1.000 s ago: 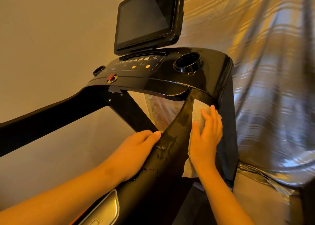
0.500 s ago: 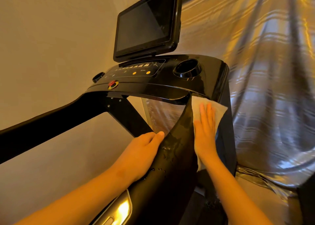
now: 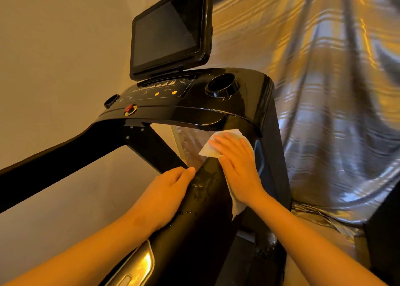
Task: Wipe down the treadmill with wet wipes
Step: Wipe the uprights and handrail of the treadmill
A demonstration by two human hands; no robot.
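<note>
From the head camera, your right hand [image 3: 238,162] lies flat on the wet wipe [image 3: 211,150], fingers straight and slightly spread, pressing it against the top of the right handrail [image 3: 207,203] just under the treadmill [image 3: 244,108] console. Half a second ago that hand sat on the outer side of the rail with the fingers pointing straight up. Now it has swung across the rail, so the fingers point up and to the left. One corner of the wipe now sticks out past the rail's inner edge, and its other end hangs below your wrist on the outer side.

Your left hand [image 3: 166,190] has stayed where it was, resting on the inner edge of the same rail below the wipe. Its fingers are straight and close together and grip nothing; the thumb is hidden.

Water drops [image 3: 199,191] glisten on the rail between your two hands.

Above, the dark screen [image 3: 166,32] stands tilted over the button panel [image 3: 160,88]. The cup holder [image 3: 221,87] is to the panel's right and the red knob [image 3: 129,109] sits at the console's front edge. A shiny striped curtain [image 3: 335,112] hangs behind on the right, and a plain wall [image 3: 54,47] is on the left.
</note>
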